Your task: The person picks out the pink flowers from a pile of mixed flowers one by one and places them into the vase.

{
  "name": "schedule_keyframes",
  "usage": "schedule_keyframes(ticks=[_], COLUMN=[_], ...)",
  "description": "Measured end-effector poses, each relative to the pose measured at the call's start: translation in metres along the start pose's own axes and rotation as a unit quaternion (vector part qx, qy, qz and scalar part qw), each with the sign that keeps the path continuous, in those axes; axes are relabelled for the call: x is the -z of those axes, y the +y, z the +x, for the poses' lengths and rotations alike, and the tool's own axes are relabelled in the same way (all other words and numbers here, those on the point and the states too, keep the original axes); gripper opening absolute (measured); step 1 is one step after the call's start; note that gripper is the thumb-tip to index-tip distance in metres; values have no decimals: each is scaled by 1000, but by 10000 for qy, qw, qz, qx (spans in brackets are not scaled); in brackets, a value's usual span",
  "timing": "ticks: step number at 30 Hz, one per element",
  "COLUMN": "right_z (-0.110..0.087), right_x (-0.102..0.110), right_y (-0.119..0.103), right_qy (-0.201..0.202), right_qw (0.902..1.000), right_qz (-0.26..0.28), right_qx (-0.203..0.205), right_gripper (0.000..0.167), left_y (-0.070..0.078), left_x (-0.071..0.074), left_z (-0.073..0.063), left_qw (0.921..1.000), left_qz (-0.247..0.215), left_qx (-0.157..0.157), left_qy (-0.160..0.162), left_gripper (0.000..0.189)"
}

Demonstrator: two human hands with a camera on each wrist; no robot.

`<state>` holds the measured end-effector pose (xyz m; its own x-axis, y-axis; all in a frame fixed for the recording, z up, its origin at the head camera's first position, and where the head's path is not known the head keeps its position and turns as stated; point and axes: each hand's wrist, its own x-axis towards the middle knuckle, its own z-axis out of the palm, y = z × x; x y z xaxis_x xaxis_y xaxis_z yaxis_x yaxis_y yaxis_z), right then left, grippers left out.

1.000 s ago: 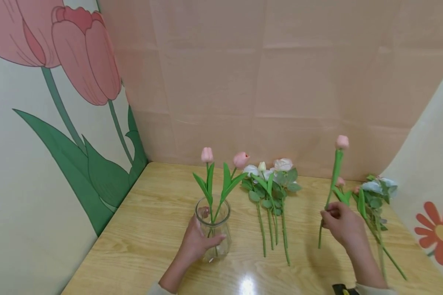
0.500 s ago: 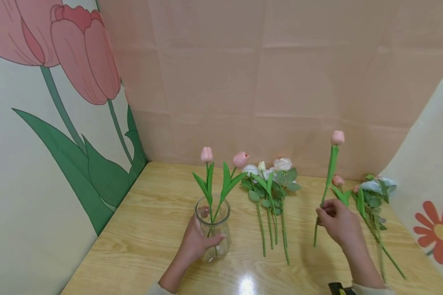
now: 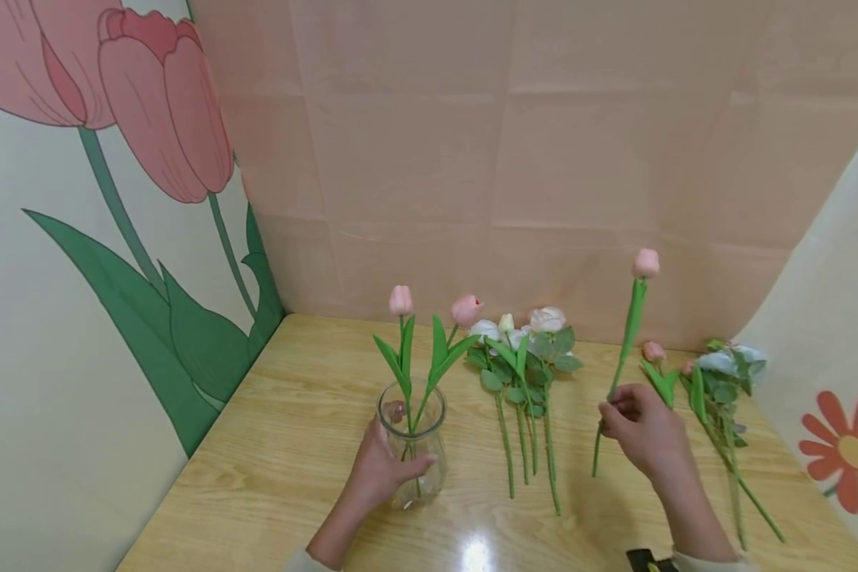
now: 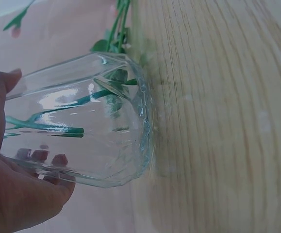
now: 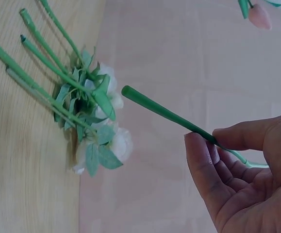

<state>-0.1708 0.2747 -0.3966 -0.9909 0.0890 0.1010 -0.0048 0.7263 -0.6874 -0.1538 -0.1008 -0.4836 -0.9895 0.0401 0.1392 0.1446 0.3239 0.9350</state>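
Note:
A clear glass vase (image 3: 429,465) stands on the table, and my left hand (image 3: 382,465) grips it around its side. Two pink tulips lean apart in it, one a left tulip (image 3: 400,300) and one a right tulip (image 3: 465,310). Their green stem ends (image 4: 72,130) show through the glass in the left wrist view. To the right, my right hand (image 3: 647,429) pinches another pink tulip (image 3: 646,264) by its stem between thumb and fingers. That tulip is upright with a slight tilt, and its bare stem end (image 5: 130,93) sticks out past the fingertips.
Between the hands lie white roses (image 3: 546,319) and a cream tulip bud (image 3: 506,323), stems toward me. At the right lie a pink tulip (image 3: 654,351) and a pale blue flower (image 3: 718,363). A pink backdrop (image 3: 415,159) rises behind the wooden table (image 3: 272,445).
My right hand has moved left with the tulip, away from the flowers at the right and toward the white roses. The left hand and the vase have stayed in place.

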Motion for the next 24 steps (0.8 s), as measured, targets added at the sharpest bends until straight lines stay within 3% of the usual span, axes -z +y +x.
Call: schedule_keyframes(ticks=[9, 24], right_z=[-3, -9], right_x=[-5, -15], right_y=[-15, -40], right_qy=[41, -42], right_qw=[9996, 9994], right_qz=[-59, 181], right_qx=[272, 306], right_gripper=[32, 29], left_y=[-1, 1], left_x=[0, 0], left_z=[0, -1], left_qw=[10000, 10000], left_qz=[25, 6], left_qx=[20, 21], left_qy=[-5, 28], left_gripper=[88, 94])
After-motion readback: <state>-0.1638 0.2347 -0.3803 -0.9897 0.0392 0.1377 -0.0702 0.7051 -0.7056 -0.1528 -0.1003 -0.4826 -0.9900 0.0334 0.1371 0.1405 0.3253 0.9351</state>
